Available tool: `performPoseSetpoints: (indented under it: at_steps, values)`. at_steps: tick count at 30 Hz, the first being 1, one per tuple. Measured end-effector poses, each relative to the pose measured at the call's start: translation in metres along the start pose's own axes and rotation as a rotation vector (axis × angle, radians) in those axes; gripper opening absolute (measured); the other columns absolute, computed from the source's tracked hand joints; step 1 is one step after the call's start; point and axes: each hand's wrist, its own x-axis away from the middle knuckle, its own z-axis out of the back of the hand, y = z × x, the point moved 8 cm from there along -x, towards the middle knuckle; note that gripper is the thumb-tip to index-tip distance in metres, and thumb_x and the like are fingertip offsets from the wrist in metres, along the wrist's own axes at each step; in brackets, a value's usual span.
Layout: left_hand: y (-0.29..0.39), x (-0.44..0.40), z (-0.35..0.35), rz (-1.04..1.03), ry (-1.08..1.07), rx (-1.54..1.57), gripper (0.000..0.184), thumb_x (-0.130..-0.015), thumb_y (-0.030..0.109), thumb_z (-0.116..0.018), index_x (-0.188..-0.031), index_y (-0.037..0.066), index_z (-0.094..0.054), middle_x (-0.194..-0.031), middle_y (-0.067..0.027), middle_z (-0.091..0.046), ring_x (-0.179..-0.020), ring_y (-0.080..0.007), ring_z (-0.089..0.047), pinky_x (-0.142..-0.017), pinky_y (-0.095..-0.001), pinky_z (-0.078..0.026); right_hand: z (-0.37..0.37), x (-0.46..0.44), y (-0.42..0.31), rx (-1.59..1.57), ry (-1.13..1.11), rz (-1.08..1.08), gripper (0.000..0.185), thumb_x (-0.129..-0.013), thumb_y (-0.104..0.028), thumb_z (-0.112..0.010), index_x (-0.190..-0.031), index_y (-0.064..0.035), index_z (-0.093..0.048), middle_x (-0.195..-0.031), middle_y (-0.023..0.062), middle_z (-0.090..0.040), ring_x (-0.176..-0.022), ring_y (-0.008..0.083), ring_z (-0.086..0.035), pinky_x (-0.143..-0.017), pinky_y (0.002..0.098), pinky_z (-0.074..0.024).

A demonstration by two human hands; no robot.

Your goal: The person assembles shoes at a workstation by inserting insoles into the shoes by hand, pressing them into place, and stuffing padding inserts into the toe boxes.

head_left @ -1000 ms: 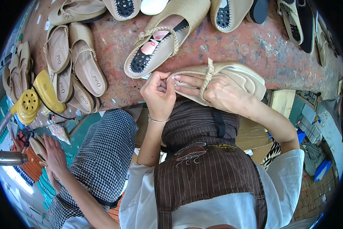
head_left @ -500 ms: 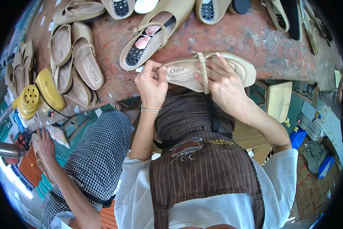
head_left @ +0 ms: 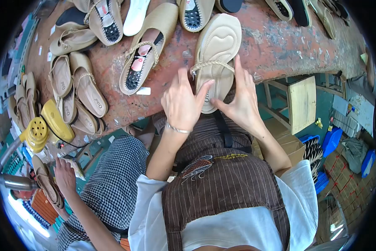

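Note:
A beige sandal (head_left: 220, 42) with a braided strap and a stitched, cushioned insole lies along the table edge, toe pointing away from me. On the "Otha" print at its heel, my left hand (head_left: 181, 102) rests its thumb, while its fingers are spread beside the left edge. My right hand (head_left: 242, 100) holds the heel end, thumb on the insole and fingers stretched along the right side. To the left lies another braided-strap shoe (head_left: 167, 25), its inside showing a black studded piece. A small white tag (head_left: 143, 91) sits by its heel.
Several similar beige shoes (head_left: 88, 85) lie on the worn red table (head_left: 276, 54). A yellow device (head_left: 56, 121) stands at the left edge. Beside me, a co-worker's hand (head_left: 65, 178) is near another pair of shoes (head_left: 47, 182). Blue bins (head_left: 331, 142) are at lower right.
The sandal has turned from lying sideways to toe-away. My left hand has let go of the heel tip and spread; my right hand has moved from under the strap to the right side.

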Motion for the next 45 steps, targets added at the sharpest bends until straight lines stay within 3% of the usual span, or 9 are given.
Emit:
performPoseSetpoints:
  at_steps: [4, 13, 26, 34, 37, 41, 42, 43, 45]
  values:
    - [0.005, -0.029, -0.016, -0.012, -0.011, 0.035, 0.073, -0.059, 0.043, -0.092, -0.105, -0.002, -0.058, -0.089, -0.0247, -0.070, -0.083, -0.0424, -0.069, -0.071, -0.0449, -0.055, -0.008, -0.013, 0.006, 0.069, -0.020, -0.031, 0.126, -0.053, -0.018, -0.093, -0.151, 0.0086, -0.016, -0.120, 0.0226, -0.051, -0.108, 0.0373, -0.052, -0.092, 0.0448, -0.0446]
    - [-0.007, -0.045, -0.020, -0.034, -0.173, 0.263, 0.064, -0.057, 0.028, -0.094, -0.101, -0.002, -0.059, -0.087, -0.0234, -0.070, -0.085, -0.0379, -0.071, -0.072, -0.0427, -0.056, -0.006, -0.024, 0.011, 0.022, 0.012, -0.065, 0.121, -0.050, -0.021, -0.095, -0.146, 0.0050, -0.026, -0.118, 0.0226, -0.058, -0.110, 0.0372, -0.059, -0.089, 0.0418, -0.0501]
    - [-0.012, -0.055, -0.028, -0.039, -0.080, 0.295, 0.040, -0.071, 0.025, -0.087, -0.080, -0.003, -0.059, -0.068, -0.0229, -0.064, -0.066, -0.0387, -0.067, -0.060, -0.0436, -0.052, -0.007, -0.047, 0.028, -0.039, 0.063, -0.182, 0.096, -0.056, -0.026, -0.094, -0.130, -0.0036, -0.037, -0.086, 0.0100, -0.069, -0.075, 0.0307, -0.071, -0.061, 0.0397, -0.0540]
    - [-0.007, -0.043, -0.026, 0.005, 0.195, 0.134, 0.031, -0.089, 0.022, -0.071, -0.071, 0.000, -0.058, -0.059, -0.0242, -0.055, -0.052, -0.0417, -0.057, -0.050, -0.0456, -0.044, -0.006, -0.043, 0.035, -0.108, 0.375, -0.222, 0.053, -0.084, -0.023, -0.078, -0.120, -0.0035, -0.045, -0.068, 0.0073, -0.065, -0.058, 0.0312, -0.067, -0.050, 0.0419, -0.0477]
    - [-0.008, -0.043, -0.020, 0.008, 0.278, 0.056, 0.033, -0.091, 0.028, -0.068, -0.072, 0.002, -0.061, -0.059, -0.0232, -0.058, -0.054, -0.0428, -0.060, -0.052, -0.0484, -0.045, -0.001, -0.047, 0.032, -0.117, 0.371, -0.196, 0.051, -0.084, -0.021, -0.078, -0.119, -0.0034, -0.046, -0.067, 0.0065, -0.064, -0.058, 0.0313, -0.066, -0.051, 0.0417, -0.0479]
    - [-0.014, -0.036, -0.017, 0.137, 0.143, 0.164, 0.026, -0.087, 0.027, -0.071, -0.081, 0.002, -0.067, -0.069, -0.0222, -0.064, -0.060, -0.0400, -0.063, -0.058, -0.0468, -0.049, 0.008, -0.055, 0.036, -0.148, 0.159, -0.198, 0.079, -0.072, -0.030, -0.087, -0.131, -0.0012, -0.044, -0.083, 0.0101, -0.069, -0.072, 0.0285, -0.069, -0.060, 0.0421, -0.0506]
    - [-0.004, -0.023, -0.003, 0.051, 0.279, 0.218, 0.025, -0.085, 0.025, -0.073, -0.089, 0.002, -0.068, -0.079, -0.0215, -0.065, -0.069, -0.0374, -0.064, -0.062, -0.0450, -0.050, 0.014, -0.056, 0.035, -0.216, 0.043, -0.225, 0.098, -0.066, -0.032, -0.091, -0.142, 0.0010, -0.038, -0.101, 0.0153, -0.069, -0.091, 0.0272, -0.070, -0.074, 0.0397, -0.0545]
    - [0.003, -0.009, 0.011, -0.036, 0.411, 0.271, 0.027, -0.084, 0.024, -0.075, -0.096, 0.001, -0.068, -0.090, -0.0208, -0.067, -0.078, -0.0347, -0.066, -0.067, -0.0433, -0.051, 0.018, -0.056, 0.040, -0.210, 0.048, -0.216, 0.098, -0.066, -0.032, -0.091, -0.142, 0.0010, -0.038, -0.101, 0.0153, -0.069, -0.091, 0.0272, -0.070, -0.074, 0.0397, -0.0545]
    - [0.020, 0.042, 0.014, -0.453, 0.525, 0.029, 0.038, -0.084, 0.024, -0.074, -0.113, 0.000, -0.064, -0.112, -0.0145, -0.063, -0.100, -0.0338, -0.062, -0.089, -0.0487, -0.049, 0.037, -0.063, 0.031, -0.140, 0.224, 0.081, 0.106, -0.067, -0.020, -0.091, -0.151, -0.0004, -0.030, -0.114, 0.0164, -0.066, -0.106, 0.0225, -0.064, -0.092, 0.0344, -0.0517]
